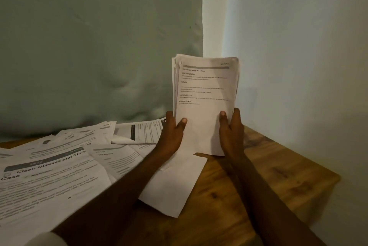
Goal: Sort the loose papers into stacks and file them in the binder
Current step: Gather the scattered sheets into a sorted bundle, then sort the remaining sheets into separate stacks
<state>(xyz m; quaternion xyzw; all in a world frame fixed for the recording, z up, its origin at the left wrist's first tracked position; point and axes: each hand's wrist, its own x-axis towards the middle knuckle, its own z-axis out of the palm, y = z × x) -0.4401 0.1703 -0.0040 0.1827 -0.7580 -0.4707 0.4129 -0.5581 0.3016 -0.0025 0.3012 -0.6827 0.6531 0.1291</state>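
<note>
Fingers are curled round both long edges of the stack of papers (pixel 205 104): the left hand (pixel 173 132) grips the left edge with its thumb pressed flat on the front sheet, and the right hand (pixel 232 132) grips the right edge the same way. The stack is held upright with its lower edge at or just above the wooden table (pixel 268 176); contact cannot be told. Such a two-sided grip seems meant for squaring the sheets before they are laid down as a sorted pile.

Nearer than the stack, a blank sheet (pixel 175 186) lies flat under the left forearm, one corner touching the stack's lower edge. Left of the stack, loose printed papers (pixel 59 166) are spread in overlapping layers, so little bare wood is left there for a new pile. Right of the stack, bare wood runs to the table's right edge, which is judged the best room for setting it down. Behind the stack, a pale cushioned surface (pixel 99 46) and a wall (pixel 298 46) close off the far side. No binder is seen.
</note>
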